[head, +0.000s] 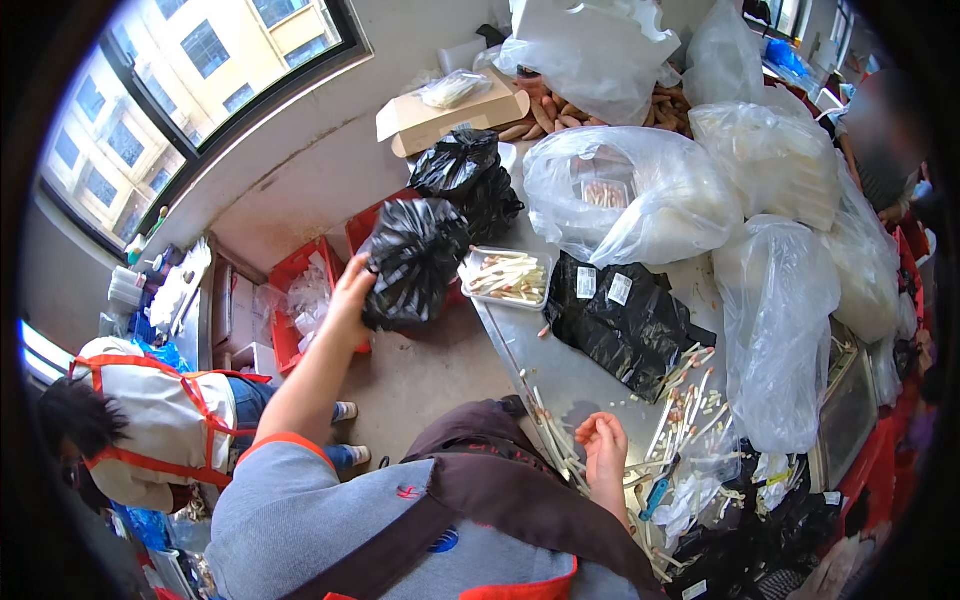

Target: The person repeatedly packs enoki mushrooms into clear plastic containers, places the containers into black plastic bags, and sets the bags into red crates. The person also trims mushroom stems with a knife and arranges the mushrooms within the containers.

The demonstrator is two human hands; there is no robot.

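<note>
My left hand (349, 292) is stretched out to the left, its fingers on the side of a bulging, gathered black plastic bag (416, 262); what is inside cannot be seen. My right hand (606, 454) hangs over the near edge of the metal table (525, 341), fingers loosely bent and holding nothing. A clear plastic tub (506, 304) of pale stalks with brownish tips stands at the table's left corner. Beside it lies a flat black plastic bag (622, 322) with two white labels. Loose stalks (686, 420) and a blue-handled tool (656, 496) are to the right of my right hand.
More black bags (469, 176) and a cardboard box (450, 112) stand at the back. Large clear plastic bags (637, 195) crowd the table's far and right sides. Red crates (289, 300) sit by the wall. A person in a red-strapped apron (161, 420) bends at the left; another person is at far right.
</note>
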